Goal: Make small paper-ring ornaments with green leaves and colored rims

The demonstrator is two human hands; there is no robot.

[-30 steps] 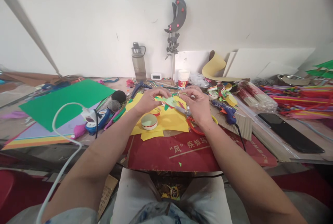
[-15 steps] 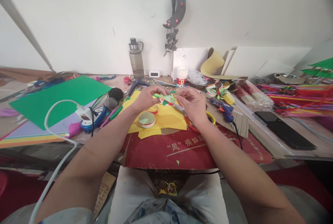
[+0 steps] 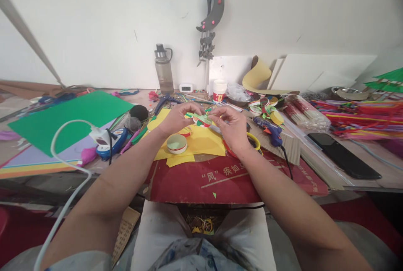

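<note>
Between my two hands is a small craft piece [image 3: 201, 119] of green, white and red, partly hidden by the fingers. My left hand [image 3: 180, 118] pinches its left side, the fingers curled over the top. At its right side, the fingertips of my right hand [image 3: 231, 125] are pressed together on the light green part. Beneath lie sheets of yellow paper [image 3: 204, 143] on a red printed board [image 3: 195, 183]. A round cut-off cup piece [image 3: 176, 144] stands on the yellow paper, near my left wrist. Yellow-and-red scissor handles [image 3: 254, 142] show beside my right wrist.
A blue glue gun [image 3: 273, 133] and a black phone [image 3: 344, 155] lie to the right. Further right are pipe cleaners [image 3: 362, 115]. Green foam sheet [image 3: 72, 118] and a blue power strip [image 3: 115, 143] with a white cable are at left. A bottle [image 3: 164, 71] stands behind.
My right fingers have moved slightly left and down, onto the light green part of the piece. My left hand keeps its hold. The view has shifted a little.
</note>
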